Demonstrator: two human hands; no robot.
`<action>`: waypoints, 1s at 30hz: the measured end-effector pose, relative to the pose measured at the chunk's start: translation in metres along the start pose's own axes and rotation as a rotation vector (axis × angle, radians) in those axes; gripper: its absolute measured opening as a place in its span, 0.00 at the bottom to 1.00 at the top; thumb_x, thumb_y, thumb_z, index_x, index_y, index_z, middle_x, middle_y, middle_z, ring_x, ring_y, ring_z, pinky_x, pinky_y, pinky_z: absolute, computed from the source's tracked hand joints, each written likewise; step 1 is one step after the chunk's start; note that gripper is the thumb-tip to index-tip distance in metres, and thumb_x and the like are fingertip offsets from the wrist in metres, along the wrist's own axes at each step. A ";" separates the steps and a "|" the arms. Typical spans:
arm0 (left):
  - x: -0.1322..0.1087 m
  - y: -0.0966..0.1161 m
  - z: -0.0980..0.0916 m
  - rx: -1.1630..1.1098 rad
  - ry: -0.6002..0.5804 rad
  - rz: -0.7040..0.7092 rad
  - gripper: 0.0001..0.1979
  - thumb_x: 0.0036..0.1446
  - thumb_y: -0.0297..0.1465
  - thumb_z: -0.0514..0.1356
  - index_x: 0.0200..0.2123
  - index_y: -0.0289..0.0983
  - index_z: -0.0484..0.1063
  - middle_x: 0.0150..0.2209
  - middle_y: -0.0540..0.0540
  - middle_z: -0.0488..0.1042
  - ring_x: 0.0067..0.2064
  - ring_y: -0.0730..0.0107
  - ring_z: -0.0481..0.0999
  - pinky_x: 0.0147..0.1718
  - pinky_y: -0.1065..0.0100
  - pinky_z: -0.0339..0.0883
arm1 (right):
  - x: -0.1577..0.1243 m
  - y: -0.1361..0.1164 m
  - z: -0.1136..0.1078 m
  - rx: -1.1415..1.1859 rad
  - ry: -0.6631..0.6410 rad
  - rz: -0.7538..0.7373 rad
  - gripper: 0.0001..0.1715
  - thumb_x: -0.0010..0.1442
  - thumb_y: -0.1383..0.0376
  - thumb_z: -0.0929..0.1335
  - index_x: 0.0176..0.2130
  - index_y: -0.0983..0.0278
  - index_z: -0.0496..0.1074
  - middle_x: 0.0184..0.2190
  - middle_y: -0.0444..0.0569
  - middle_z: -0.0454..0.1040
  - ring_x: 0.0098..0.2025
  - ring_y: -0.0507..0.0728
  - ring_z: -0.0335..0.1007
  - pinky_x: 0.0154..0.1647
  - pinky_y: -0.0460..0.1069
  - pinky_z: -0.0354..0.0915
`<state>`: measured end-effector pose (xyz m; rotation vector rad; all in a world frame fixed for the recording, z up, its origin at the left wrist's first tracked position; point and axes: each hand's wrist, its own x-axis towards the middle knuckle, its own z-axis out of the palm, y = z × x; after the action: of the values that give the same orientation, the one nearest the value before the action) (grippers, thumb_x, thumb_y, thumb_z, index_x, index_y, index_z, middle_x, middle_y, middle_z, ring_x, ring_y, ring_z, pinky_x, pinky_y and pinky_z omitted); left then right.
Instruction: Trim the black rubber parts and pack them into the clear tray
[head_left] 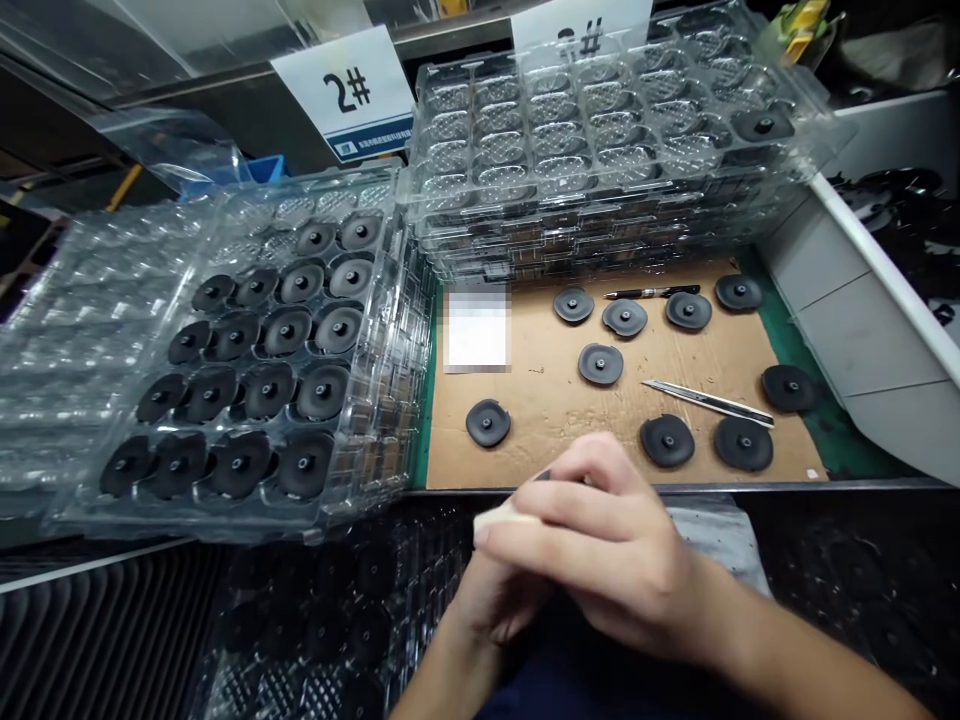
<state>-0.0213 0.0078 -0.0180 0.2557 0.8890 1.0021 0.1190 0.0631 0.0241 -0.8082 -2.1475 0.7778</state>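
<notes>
Nearest, the right hand (622,535) curls over the left hand (495,595); what either one grasps, I cannot tell. Just beyond them, black discs (487,424) lie spread on cardboard (544,410) with a slim tool (709,403) and a pen (652,293); more discs sit in a clear tray (379,400) at left.

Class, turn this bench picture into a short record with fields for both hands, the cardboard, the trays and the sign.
Right hand: curled, in front of the left hand
Left hand: partly hidden
At the hands: a pale piece; cannot tell what
Cardboard: several black discs, a pen, a slim metal tool
Left tray: rows of black discs
Back trays: clear, stacked
Left sign: 2#
</notes>
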 end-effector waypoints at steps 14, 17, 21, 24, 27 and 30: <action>-0.003 -0.002 -0.016 -0.391 -0.242 -0.114 0.27 0.52 0.47 0.58 0.52 0.40 0.69 0.52 0.42 0.72 0.50 0.56 0.74 0.49 0.61 0.66 | -0.042 0.096 0.066 -0.034 0.085 0.457 0.16 0.61 0.66 0.63 0.47 0.60 0.73 0.52 0.53 0.66 0.54 0.62 0.58 0.54 0.62 0.57; -0.001 0.000 -0.016 -0.386 -0.237 -0.139 0.28 0.55 0.50 0.53 0.53 0.40 0.68 0.50 0.42 0.73 0.46 0.58 0.76 0.44 0.64 0.68 | -0.052 0.082 0.055 -0.013 0.105 0.450 0.17 0.62 0.67 0.61 0.48 0.59 0.72 0.50 0.52 0.67 0.53 0.60 0.60 0.54 0.59 0.59; 0.001 -0.001 -0.016 -0.091 -0.172 0.077 0.26 0.59 0.47 0.51 0.59 0.50 0.56 0.50 0.43 0.71 0.41 0.60 0.78 0.40 0.60 0.68 | -0.069 0.066 0.035 0.043 0.051 0.464 0.15 0.63 0.68 0.60 0.45 0.59 0.73 0.43 0.49 0.72 0.48 0.57 0.66 0.48 0.54 0.65; 0.003 -0.004 -0.017 0.502 -0.073 0.521 0.39 0.51 0.31 0.64 0.61 0.55 0.48 0.53 0.45 0.68 0.51 0.56 0.71 0.51 0.53 0.60 | -0.084 0.058 0.029 0.093 0.068 0.550 0.12 0.63 0.66 0.62 0.42 0.59 0.73 0.40 0.48 0.74 0.46 0.57 0.68 0.46 0.52 0.66; 0.005 -0.005 -0.019 0.889 -0.097 0.736 0.52 0.45 0.19 0.66 0.62 0.57 0.38 0.54 0.43 0.67 0.54 0.55 0.67 0.53 0.51 0.57 | -0.093 0.050 0.026 0.153 0.123 0.642 0.10 0.62 0.65 0.64 0.41 0.59 0.74 0.40 0.48 0.74 0.45 0.57 0.69 0.45 0.52 0.66; 0.004 -0.002 -0.019 0.988 -0.142 0.770 0.55 0.44 0.18 0.66 0.63 0.56 0.33 0.54 0.41 0.67 0.53 0.56 0.68 0.52 0.52 0.58 | -0.095 0.039 0.021 0.216 0.187 0.693 0.08 0.61 0.64 0.66 0.41 0.58 0.74 0.40 0.47 0.74 0.44 0.56 0.70 0.45 0.50 0.66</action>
<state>-0.0335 0.0068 -0.0332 1.5770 1.1255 1.1360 0.1677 0.0119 -0.0540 -1.4657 -1.5727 1.1949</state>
